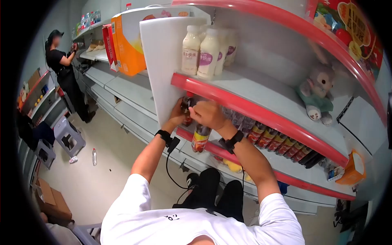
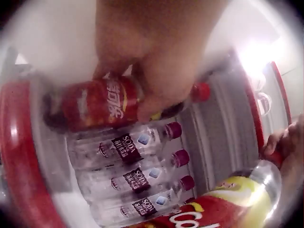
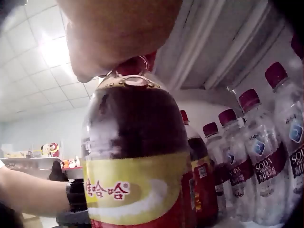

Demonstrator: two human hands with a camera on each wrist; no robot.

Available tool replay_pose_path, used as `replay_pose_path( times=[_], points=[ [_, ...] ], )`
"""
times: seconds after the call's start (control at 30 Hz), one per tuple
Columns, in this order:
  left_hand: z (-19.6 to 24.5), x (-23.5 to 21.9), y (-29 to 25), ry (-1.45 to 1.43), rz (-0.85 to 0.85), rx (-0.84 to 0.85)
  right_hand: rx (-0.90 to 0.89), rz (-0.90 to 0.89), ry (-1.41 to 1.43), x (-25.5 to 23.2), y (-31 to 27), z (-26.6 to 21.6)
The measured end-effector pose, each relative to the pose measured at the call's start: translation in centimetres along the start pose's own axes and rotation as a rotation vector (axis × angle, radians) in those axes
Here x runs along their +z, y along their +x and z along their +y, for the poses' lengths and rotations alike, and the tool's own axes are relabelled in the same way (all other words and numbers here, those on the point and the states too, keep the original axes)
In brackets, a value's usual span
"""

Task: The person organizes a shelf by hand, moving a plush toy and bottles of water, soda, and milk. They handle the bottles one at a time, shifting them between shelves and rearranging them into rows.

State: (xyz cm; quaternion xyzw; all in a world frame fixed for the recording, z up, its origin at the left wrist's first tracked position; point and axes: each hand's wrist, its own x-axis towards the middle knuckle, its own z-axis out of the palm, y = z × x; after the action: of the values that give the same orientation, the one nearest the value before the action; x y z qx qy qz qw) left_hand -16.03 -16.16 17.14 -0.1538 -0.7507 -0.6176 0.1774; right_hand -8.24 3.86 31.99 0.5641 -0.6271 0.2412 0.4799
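My left hand (image 1: pixel 177 113) grips a red-labelled cola bottle (image 2: pixel 107 104) around its upper body, at the left end of the lower shelf. Its red cap (image 2: pixel 201 92) sticks out past the fingers. Just in front, my right hand (image 1: pixel 209 114) holds a second cola bottle (image 1: pixel 200 139) by the top, around the red cap. This bottle has a yellow and red label (image 3: pixel 137 190) and hangs upright at the shelf's front edge. Beside the left hand's bottle stand several clear soda water bottles (image 2: pixel 137 185) with purple caps. The right palm is hidden in the head view.
Several white milk drink bottles (image 1: pixel 207 53) stand on the shelf above, with a plush toy (image 1: pixel 318 92) farther right. A white panel (image 1: pixel 157 61) closes the left side. More cola bottles (image 1: pixel 273 141) line the lower shelf. A person (image 1: pixel 63 69) stands at the far left.
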Motion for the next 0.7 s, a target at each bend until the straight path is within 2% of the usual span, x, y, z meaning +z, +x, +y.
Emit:
replay_pose_path(
  times=[0.03, 0.07, 0.17, 0.27, 0.37, 0.5, 0.6, 0.7],
  points=[
    [0.4, -0.2, -0.1, 0.048, 0.004, -0.013, -0.016, 0.014, -0.011, 0.3, 0.1, 0.3],
    [0.8, -0.2, -0.4, -0.009, -0.011, -0.094, -0.042, 0.016, -0.007, 0.6, 0.0, 0.6],
    [-0.7, 0.3, -1.5, -0.168, 0.076, 0.102, -0.131, 0.033, -0.013, 1.0, 0.6, 0.6],
    [0.1, 1.9, -5.9, 0.154, 0.337, 0.118, -0.139, -0.076, -0.05, 0.8, 0.7, 1.0],
    [2.9, 5.1, -11.3, 0.105, 0.489, 0.272, -0.162, -0.114, -0.079, 0.9, 0.6, 1.3],
    [3.6, 6.5, -11.9, 0.166, 0.44, 0.151, -0.164, -0.138, -0.08, 1.8, 0.3, 1.4],
    [4.5, 8.4, -14.5, 0.275, 0.362, 0.186, -0.159, -0.144, -0.056, 1.8, 0.3, 1.7],
    [2.5, 10.8, -13.9, 0.251, 0.393, 0.104, -0.11, -0.126, -0.03, 1.6, 0.3, 1.1]
  ],
)
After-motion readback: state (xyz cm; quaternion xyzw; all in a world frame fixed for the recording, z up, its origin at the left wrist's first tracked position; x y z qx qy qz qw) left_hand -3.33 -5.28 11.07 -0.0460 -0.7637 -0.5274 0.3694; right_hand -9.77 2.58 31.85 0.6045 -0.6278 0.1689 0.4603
